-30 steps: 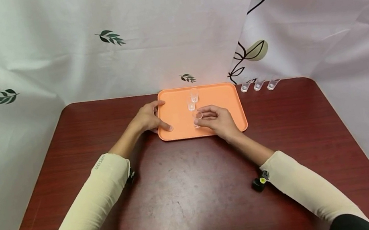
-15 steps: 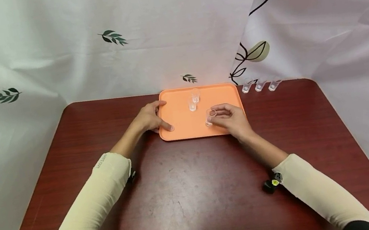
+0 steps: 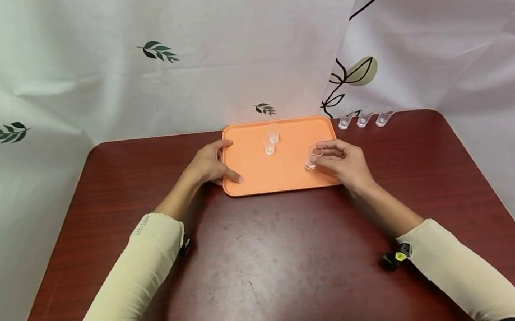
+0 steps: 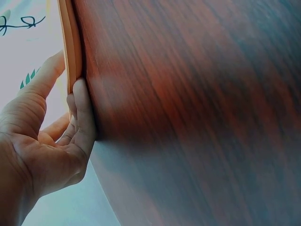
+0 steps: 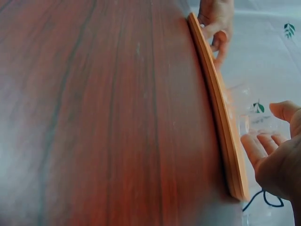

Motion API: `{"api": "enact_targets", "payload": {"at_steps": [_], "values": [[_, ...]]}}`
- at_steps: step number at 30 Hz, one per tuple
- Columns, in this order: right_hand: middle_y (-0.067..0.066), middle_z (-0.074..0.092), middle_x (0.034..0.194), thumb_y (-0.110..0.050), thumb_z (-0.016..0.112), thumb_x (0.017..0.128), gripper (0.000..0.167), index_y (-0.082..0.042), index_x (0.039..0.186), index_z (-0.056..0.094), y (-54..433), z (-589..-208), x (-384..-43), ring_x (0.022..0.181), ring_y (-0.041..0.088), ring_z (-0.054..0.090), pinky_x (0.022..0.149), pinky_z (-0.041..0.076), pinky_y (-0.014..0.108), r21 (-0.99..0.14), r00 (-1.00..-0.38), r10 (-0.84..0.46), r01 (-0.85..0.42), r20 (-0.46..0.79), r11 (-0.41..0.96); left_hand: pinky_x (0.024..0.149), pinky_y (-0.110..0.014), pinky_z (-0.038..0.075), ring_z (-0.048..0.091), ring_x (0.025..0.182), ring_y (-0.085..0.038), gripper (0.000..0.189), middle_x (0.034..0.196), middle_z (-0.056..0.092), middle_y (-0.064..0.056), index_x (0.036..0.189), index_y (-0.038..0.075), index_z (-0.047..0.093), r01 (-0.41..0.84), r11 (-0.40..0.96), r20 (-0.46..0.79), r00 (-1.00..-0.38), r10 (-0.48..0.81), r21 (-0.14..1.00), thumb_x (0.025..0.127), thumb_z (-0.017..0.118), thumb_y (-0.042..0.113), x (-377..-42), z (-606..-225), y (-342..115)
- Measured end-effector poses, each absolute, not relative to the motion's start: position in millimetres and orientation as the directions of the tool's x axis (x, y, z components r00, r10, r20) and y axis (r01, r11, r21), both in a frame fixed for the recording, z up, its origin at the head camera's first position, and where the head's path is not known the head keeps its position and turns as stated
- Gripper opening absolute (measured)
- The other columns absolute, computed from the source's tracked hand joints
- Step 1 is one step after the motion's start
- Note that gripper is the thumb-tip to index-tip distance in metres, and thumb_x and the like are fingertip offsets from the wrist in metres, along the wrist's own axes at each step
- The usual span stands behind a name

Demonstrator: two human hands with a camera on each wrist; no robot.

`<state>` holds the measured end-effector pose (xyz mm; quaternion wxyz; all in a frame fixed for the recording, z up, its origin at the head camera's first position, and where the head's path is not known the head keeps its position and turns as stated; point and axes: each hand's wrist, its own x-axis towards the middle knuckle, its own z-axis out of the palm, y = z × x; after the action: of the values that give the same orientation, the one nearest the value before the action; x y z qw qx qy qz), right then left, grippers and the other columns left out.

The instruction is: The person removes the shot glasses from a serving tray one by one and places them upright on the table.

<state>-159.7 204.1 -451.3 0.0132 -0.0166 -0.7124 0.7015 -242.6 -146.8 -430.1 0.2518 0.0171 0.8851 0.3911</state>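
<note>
My left hand (image 3: 209,164) holds the left edge of an orange tray (image 3: 261,182), thumb and a finger over its rim. In the left wrist view other fingers (image 4: 83,110) lie against the tray's outer side. Low over the tray's right part, my right hand (image 3: 346,164) pinches a small clear cup (image 3: 310,162) between thumb and fingers. That clear cup (image 5: 247,123) shows faintly in the right wrist view, close to the tray wall. Two more clear cups, a front one (image 3: 269,148) and a rear one (image 3: 274,134), stand close together at the tray's back middle.
Right of the tray, three clear cups (image 3: 363,119) stand in a row along the back edge of the dark red wooden table (image 3: 236,277). A white curtain (image 3: 218,48) with leaf prints hangs behind the table and at its sides.
My right hand has slid the clear cup from the tray's middle front toward its right side. The left hand stays on the tray's left edge, and the other cups stay put.
</note>
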Motion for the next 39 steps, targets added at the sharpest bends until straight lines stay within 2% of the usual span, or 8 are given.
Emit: {"api": "enact_targets", "payload": {"at_steps": [8, 16, 23, 30, 39], "values": [[-0.012, 0.086, 0.104, 0.001, 0.086, 0.097, 0.042, 0.011, 0.135, 0.071, 223.1, -447.9, -155.8, 0.094, 0.001, 0.081, 0.086, 0.069, 0.020, -0.998, -0.995, 0.092, 0.024, -0.029, -0.059, 0.068, -0.034, 0.070, 0.072, 0.089, -0.025, 0.117, 0.166, 0.048, -0.022, 0.176, 0.023, 0.039, -0.169, 0.703, -0.438, -0.872, 0.220, 0.690, 0.079, 0.105, 0.013, -244.8, -428.3, -145.5], [-0.010, 0.086, 0.103, 0.001, 0.087, 0.097, 0.039, 0.008, 0.133, 0.073, 241.9, -445.5, -151.6, 0.094, 0.002, 0.082, 0.079, 0.069, 0.021, -0.996, -0.992, 0.124, 0.012, -0.022, -0.084, 0.068, -0.035, 0.070, 0.071, 0.085, -0.023, 0.117, 0.167, 0.047, -0.022, 0.176, 0.023, 0.039, -0.173, 0.700, -0.441, -0.870, 0.221, 0.693, 0.080, 0.105, 0.012, -245.2, -426.7, -145.4], [-0.003, 0.087, 0.107, 0.007, 0.081, 0.100, 0.037, 0.013, 0.135, 0.070, 260.0, -447.0, -147.6, 0.098, 0.007, 0.084, 0.086, 0.071, 0.025, -0.981, -0.991, 0.135, -0.024, -0.002, -0.191, 0.068, -0.035, 0.070, 0.071, 0.083, -0.023, 0.117, 0.167, 0.047, -0.023, 0.176, 0.023, 0.039, -0.172, 0.700, -0.441, -0.869, 0.223, 0.693, 0.080, 0.104, 0.012, -243.2, -427.1, -146.4], [-0.003, 0.088, 0.102, 0.010, 0.083, 0.096, 0.027, 0.000, 0.120, 0.079, 280.7, -445.9, -147.2, 0.093, 0.005, 0.084, 0.086, 0.070, 0.025, -0.978, -0.979, 0.204, -0.022, -0.022, -0.208, 0.068, -0.035, 0.070, 0.072, 0.082, -0.022, 0.118, 0.165, 0.048, -0.024, 0.177, 0.022, 0.038, -0.177, 0.691, -0.443, -0.868, 0.226, 0.701, 0.080, 0.104, 0.010, -242.4, -428.4, -147.3], [0.001, 0.087, 0.098, 0.013, 0.087, 0.090, 0.028, 0.001, 0.115, 0.080, 311.9, -443.9, -153.7, 0.088, 0.008, 0.085, 0.083, 0.070, 0.024, -0.967, -0.948, 0.315, -0.044, -0.039, -0.252, 0.069, -0.034, 0.070, 0.072, 0.080, -0.022, 0.117, 0.168, 0.046, -0.024, 0.177, 0.023, 0.039, -0.175, 0.691, -0.442, -0.867, 0.230, 0.702, 0.081, 0.104, 0.010, -242.1, -428.8, -146.3]]}}
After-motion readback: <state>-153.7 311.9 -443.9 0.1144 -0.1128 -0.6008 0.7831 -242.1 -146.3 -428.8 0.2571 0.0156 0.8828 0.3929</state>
